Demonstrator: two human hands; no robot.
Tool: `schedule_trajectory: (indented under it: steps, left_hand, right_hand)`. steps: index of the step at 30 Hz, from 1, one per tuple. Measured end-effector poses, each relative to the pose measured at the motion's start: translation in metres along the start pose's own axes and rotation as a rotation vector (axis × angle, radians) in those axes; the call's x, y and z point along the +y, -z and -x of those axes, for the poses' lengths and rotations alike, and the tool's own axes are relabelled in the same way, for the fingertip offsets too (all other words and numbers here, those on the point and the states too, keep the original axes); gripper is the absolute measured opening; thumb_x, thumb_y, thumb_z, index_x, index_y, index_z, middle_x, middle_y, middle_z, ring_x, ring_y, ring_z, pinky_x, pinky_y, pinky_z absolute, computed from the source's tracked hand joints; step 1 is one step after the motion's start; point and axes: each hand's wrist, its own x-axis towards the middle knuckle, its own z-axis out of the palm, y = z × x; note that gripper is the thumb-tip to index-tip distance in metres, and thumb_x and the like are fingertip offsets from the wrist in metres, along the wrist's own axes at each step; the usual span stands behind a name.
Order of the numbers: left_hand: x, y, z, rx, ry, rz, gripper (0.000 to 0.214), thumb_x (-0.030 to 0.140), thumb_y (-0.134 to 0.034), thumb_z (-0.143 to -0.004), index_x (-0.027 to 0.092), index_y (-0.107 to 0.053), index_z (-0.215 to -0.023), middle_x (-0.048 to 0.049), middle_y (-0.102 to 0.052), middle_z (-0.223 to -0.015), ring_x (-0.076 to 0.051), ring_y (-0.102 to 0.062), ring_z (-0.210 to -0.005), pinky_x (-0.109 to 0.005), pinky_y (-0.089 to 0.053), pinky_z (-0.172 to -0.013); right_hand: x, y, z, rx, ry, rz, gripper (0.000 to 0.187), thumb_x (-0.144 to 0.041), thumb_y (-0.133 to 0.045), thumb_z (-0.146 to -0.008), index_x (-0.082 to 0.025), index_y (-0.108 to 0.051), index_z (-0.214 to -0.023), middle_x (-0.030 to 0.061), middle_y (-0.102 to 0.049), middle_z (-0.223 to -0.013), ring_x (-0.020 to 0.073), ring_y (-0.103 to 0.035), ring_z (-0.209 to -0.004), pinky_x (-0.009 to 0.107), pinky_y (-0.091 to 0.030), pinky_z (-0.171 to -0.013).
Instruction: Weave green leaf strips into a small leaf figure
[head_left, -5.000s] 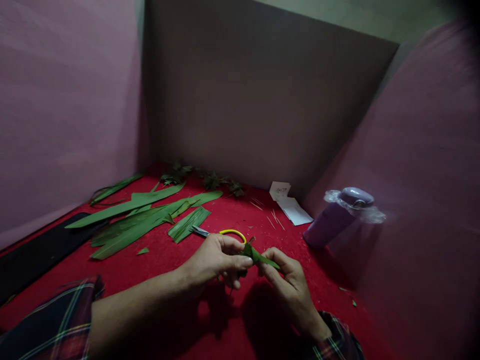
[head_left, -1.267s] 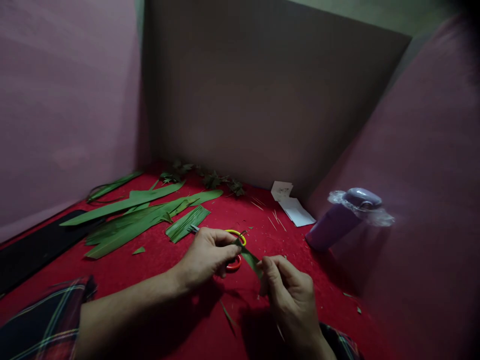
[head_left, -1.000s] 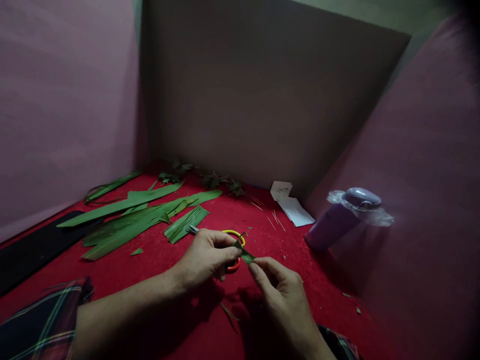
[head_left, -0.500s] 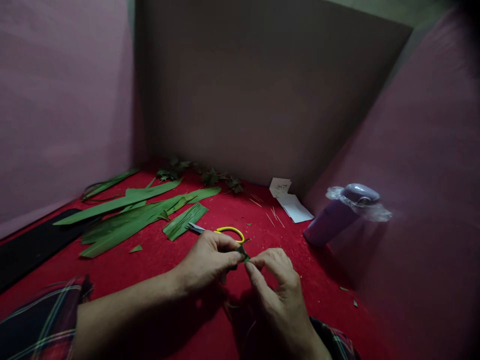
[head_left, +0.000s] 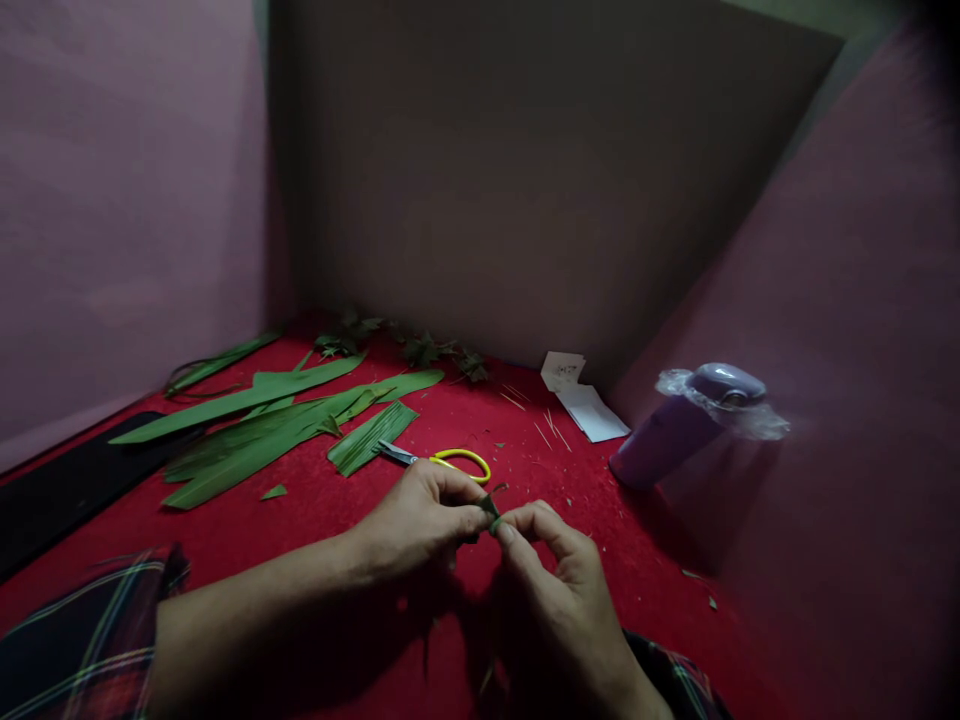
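My left hand (head_left: 420,520) and my right hand (head_left: 551,575) meet above the red cloth (head_left: 330,520), fingertips pinched together on a small folded green leaf piece (head_left: 492,508). Only a little of the leaf piece shows between the fingers. Just behind the hands lie scissors (head_left: 442,460) with a yellow handle ring; their blades point left toward a cut strip of ribbed leaf (head_left: 371,437). Both wrists wear plaid sleeves.
Long green leaves (head_left: 255,435) lie at the left, beside a black flat object (head_left: 67,485). Small dark leaf cuttings (head_left: 420,350) sit along the back wall. White paper slips (head_left: 585,405) and thin sticks (head_left: 551,430) lie at the right, near a purple bottle (head_left: 686,420).
A longer leaf strip stretched between my hands a second ago; now the hands have closed together and only a short folded bit shows. The view shifted slightly.
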Motion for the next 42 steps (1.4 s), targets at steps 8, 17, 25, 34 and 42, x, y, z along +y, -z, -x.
schedule_trajectory:
  steps: [8,17,25,34,42]
  left_hand:
    - [0.000,0.005,-0.002,-0.098,0.029,0.008,0.028,0.038,-0.065,-0.069,0.011,-0.061,-0.070,0.0008,-0.056,-0.057,-0.006,-0.049,-0.038,-0.016,-0.034,-0.039]
    - [0.006,0.006,0.000,-0.156,0.049,-0.012,0.018,0.029,-0.061,-0.072,0.011,-0.062,-0.077,0.0013,-0.057,-0.059,-0.008,-0.055,-0.043,-0.018,-0.041,-0.045]
    - [0.000,-0.002,0.002,-0.048,0.123,-0.051,0.016,0.029,-0.058,-0.072,0.013,-0.059,-0.074,0.0036,-0.049,-0.044,-0.008,-0.045,-0.035,-0.018,-0.033,-0.036]
    - [0.005,-0.007,0.003,-0.002,0.042,-0.057,0.017,0.025,-0.061,-0.067,0.009,-0.063,-0.073,0.0028,-0.049,-0.056,-0.005,-0.039,-0.046,-0.018,-0.028,-0.043]
    - [-0.001,-0.004,0.003,-0.004,0.049,-0.073,0.019,0.027,-0.063,-0.068,0.011,-0.065,-0.076,0.0037,-0.047,-0.052,-0.006,-0.038,-0.043,-0.019,-0.028,-0.042]
  right_hand:
    - [0.000,0.001,-0.002,-0.016,-0.079,-0.090,0.025,-0.034,-0.052,-0.084,-0.018,-0.062,-0.069,0.0020,-0.061,-0.067,0.0164,-0.053,-0.068,0.027,-0.042,-0.064]
    - [-0.001,0.004,-0.003,-0.053,-0.248,-0.300,0.029,-0.041,-0.058,-0.079,-0.015,-0.062,-0.070,-0.0023,-0.051,-0.058,0.0097,-0.042,-0.052,0.020,-0.034,-0.047]
    - [-0.003,0.001,-0.005,-0.053,-0.369,-0.436,0.030,-0.043,-0.066,-0.071,-0.013,-0.064,-0.067,-0.0025,-0.052,-0.056,0.0087,-0.040,-0.050,0.020,-0.031,-0.047]
    - [-0.006,0.003,-0.007,-0.082,-0.446,-0.616,0.030,-0.038,-0.075,-0.062,-0.011,-0.063,-0.068,-0.0050,-0.046,-0.052,0.0050,-0.031,-0.046,0.018,-0.023,-0.044]
    - [-0.012,0.003,-0.008,-0.052,-0.478,-0.658,0.029,-0.036,-0.077,-0.059,-0.012,-0.064,-0.066,-0.0035,-0.050,-0.053,0.0052,-0.035,-0.047,0.018,-0.026,-0.045]
